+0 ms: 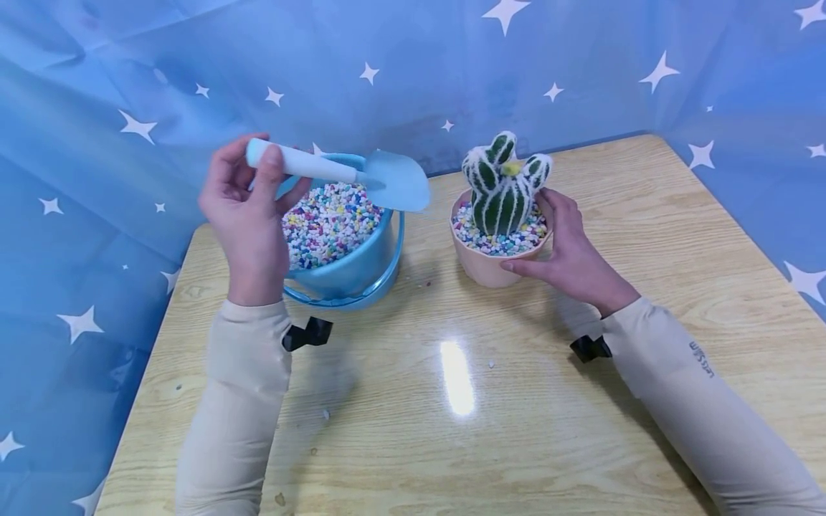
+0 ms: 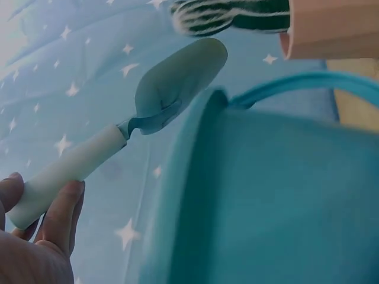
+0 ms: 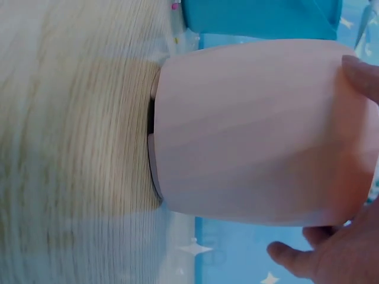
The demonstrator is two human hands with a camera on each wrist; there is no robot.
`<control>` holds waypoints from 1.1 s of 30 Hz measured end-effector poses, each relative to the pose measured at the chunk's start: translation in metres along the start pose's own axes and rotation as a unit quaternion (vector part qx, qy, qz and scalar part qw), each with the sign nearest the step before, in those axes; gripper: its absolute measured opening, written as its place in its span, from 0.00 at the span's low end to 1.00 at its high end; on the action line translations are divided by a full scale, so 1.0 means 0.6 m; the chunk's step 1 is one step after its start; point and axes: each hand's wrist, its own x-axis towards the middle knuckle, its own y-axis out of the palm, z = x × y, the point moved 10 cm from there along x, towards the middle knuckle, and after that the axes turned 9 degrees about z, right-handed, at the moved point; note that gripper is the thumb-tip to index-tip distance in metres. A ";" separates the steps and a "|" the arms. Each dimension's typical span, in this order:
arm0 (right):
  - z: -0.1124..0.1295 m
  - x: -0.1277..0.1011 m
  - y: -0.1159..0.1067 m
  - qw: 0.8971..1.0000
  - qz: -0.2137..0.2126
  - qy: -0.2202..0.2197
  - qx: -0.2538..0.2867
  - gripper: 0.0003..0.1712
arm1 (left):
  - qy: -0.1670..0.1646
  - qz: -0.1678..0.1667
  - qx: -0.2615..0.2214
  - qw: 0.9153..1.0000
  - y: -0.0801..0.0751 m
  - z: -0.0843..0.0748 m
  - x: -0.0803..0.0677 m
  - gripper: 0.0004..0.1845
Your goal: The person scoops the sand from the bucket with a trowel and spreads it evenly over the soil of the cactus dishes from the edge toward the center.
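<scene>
My left hand (image 1: 248,208) grips the white handle of a light blue trowel (image 1: 393,179), held above a blue bucket (image 1: 351,269) with its blade out past the right rim. Colourful pebbles (image 1: 332,222) fill the bucket. In the left wrist view the trowel (image 2: 177,83) shows beside the bucket wall (image 2: 284,195). My right hand (image 1: 571,251) holds the rim of a pink pot (image 1: 487,269), thumb at the front and fingers at the far right side. A green cactus with white fuzz (image 1: 506,197) stands in it among more pebbles. The pot (image 3: 254,136) stands upright on the table.
The wooden table (image 1: 400,430) has a few stray pebbles on it. A blue curtain with white stars (image 1: 413,79) hangs along the back and sides. The bucket's handle (image 1: 393,265) hangs down around its front right side.
</scene>
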 end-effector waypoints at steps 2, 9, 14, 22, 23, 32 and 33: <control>0.000 0.000 -0.001 1.000 -0.006 -0.002 -0.006 0.67 | 0.012 -0.026 -0.014 1.000 -0.024 -0.014 0.004 0.09; 0.001 -0.003 0.000 1.000 0.001 0.002 -0.009 0.66 | 0.034 -0.137 0.009 0.990 -0.136 -0.082 0.005 0.13; -0.002 -0.005 -0.003 1.000 -0.001 0.007 -0.008 0.65 | 0.047 -0.161 0.076 0.983 -0.201 -0.105 -0.006 0.14; -0.007 -0.006 -0.006 1.000 -0.021 0.018 -0.015 0.66 | 0.021 -0.164 0.125 0.978 -0.231 -0.094 -0.005 0.16; -0.008 -0.007 -0.006 0.999 -0.021 0.021 -0.015 0.66 | 0.017 -0.157 0.143 0.977 -0.227 -0.095 -0.002 0.15; -0.010 -0.006 -0.002 0.999 -0.019 0.029 -0.014 0.67 | -0.029 -0.049 0.332 0.942 -0.162 -0.101 0.034 0.12; -0.010 -0.006 -0.001 0.999 -0.018 0.029 -0.014 0.68 | -0.046 -0.046 0.309 0.949 -0.166 -0.093 0.033 0.13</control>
